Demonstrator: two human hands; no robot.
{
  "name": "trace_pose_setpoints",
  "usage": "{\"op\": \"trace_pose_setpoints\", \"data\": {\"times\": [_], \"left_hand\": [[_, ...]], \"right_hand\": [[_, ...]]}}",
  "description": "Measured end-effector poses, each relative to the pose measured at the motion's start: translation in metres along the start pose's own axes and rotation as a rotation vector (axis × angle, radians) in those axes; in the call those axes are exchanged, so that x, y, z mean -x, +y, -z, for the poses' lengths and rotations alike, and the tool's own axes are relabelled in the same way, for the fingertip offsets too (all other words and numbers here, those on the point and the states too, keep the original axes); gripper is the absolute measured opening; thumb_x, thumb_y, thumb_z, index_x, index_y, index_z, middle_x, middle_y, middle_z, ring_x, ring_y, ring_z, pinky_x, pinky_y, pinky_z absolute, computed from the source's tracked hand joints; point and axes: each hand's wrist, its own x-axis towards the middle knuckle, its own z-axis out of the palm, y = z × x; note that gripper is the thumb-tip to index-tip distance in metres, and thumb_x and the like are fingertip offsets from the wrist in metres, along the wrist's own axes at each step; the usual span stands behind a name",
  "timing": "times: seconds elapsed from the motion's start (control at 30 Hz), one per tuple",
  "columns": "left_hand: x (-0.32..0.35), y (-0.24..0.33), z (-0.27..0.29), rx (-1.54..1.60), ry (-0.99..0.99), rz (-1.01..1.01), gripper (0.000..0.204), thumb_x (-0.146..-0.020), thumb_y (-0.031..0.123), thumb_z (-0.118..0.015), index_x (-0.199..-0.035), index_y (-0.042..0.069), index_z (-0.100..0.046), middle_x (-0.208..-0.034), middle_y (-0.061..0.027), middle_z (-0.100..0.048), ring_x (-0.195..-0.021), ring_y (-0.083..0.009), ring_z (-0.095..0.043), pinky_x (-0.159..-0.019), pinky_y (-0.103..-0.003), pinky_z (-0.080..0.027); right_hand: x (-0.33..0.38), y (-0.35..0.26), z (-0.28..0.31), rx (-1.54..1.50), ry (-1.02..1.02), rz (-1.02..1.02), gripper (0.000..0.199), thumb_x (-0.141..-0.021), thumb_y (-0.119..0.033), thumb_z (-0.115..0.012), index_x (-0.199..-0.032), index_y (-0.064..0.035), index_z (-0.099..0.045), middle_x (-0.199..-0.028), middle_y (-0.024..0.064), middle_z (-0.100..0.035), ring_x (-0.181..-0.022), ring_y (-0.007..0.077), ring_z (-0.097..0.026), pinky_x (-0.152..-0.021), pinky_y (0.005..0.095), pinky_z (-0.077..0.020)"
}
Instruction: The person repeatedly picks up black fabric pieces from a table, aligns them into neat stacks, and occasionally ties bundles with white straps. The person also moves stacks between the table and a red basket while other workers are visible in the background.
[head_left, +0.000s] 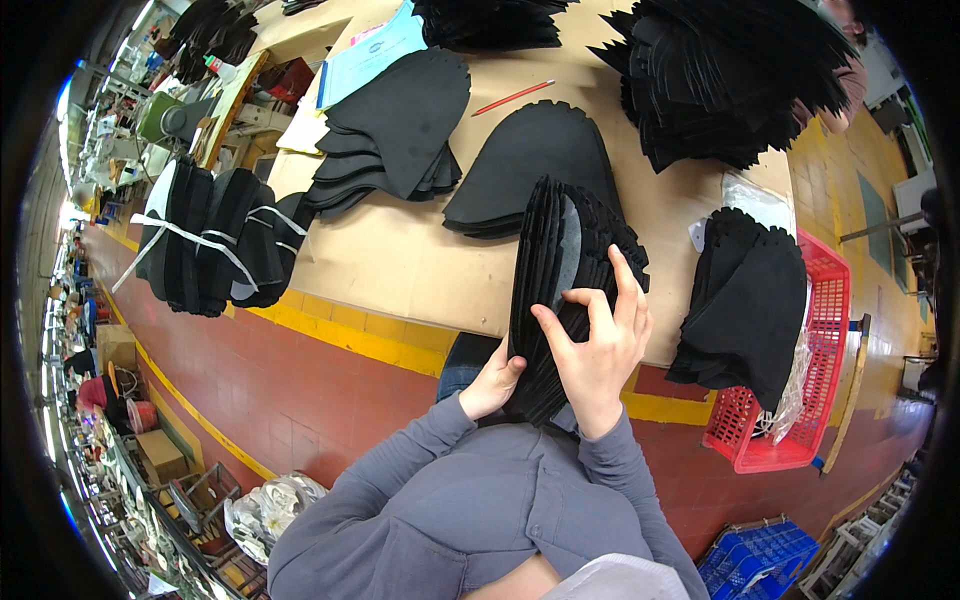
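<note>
A thick stack of black cut pieces (545, 262) stands on edge in front of me at the table's near edge, its layers fanned and one showing a grey face. My left hand (490, 385) is closed round its lower left side, the thumb pressed against the layers. Over the stack's right side my right hand (605, 345) is spread, fingers apart, with fingertips at the layers. Just beyond lies a flat pile of rounded black pieces (535, 150) with notched edges. To its left, a fanned pile of similar black pieces (400, 125) rests on the table.
A large black stack (720, 80) sits at the far right, and another black pile (745, 300) overhangs a red basket (830, 330). White-tied black bundles (215, 240) are at the left edge. A red pencil (513, 97) and light-blue papers (365, 60) lie on the table (385, 265).
</note>
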Motion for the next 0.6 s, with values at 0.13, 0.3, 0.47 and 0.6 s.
{"op": "trace_pose_setpoints", "data": {"times": [0.13,0.3,0.47,0.6], "left_hand": [[0.0,-0.003,0.002,0.076,-0.012,0.016,0.097,-0.079,0.06,-0.062,-0.149,0.005,-0.024,-0.145,-0.006,-0.041,-0.132,-0.0176,-0.042,-0.11,-0.035,-0.036],[-0.002,0.001,-0.001,0.051,-0.04,-0.019,0.102,-0.079,0.063,-0.06,-0.151,0.005,-0.017,-0.151,-0.0073,-0.033,-0.137,-0.0184,-0.033,-0.113,-0.035,-0.03],[-0.002,0.008,-0.011,-0.047,-0.061,-0.072,0.109,-0.083,0.067,-0.055,-0.155,0.005,-0.001,-0.158,-0.0101,-0.017,-0.145,-0.0189,-0.017,-0.117,-0.034,-0.016],[-0.003,0.003,-0.009,-0.053,-0.08,-0.07,0.108,-0.085,0.066,-0.055,-0.154,0.004,0.0,-0.158,-0.0103,-0.017,-0.145,-0.0187,-0.016,-0.117,-0.034,-0.016]], "right_hand": [[0.0,0.006,-0.003,-0.025,0.002,0.024,0.026,-0.069,-0.026,-0.082,-0.084,-0.013,-0.065,-0.141,0.0089,-0.049,-0.123,0.0267,-0.048,-0.096,0.0391,-0.0361],[0.0,0.008,-0.002,-0.092,0.044,-0.008,0.017,-0.073,-0.016,-0.077,-0.087,-0.0158,-0.067,-0.14,0.0096,-0.05,-0.122,0.0273,-0.048,-0.096,0.0386,-0.0371],[0.002,0.005,0.005,0.078,-0.007,0.042,0.015,-0.071,-0.028,-0.078,-0.081,-0.0176,-0.075,-0.14,0.0085,-0.05,-0.126,0.0275,-0.044,-0.105,0.0431,-0.029],[0.003,0.005,0.005,0.018,0.013,0.006,0.028,-0.062,-0.035,-0.084,-0.079,-0.0156,-0.074,-0.14,0.0082,-0.051,-0.129,0.028,-0.042,-0.105,0.0428,-0.0299]]}}
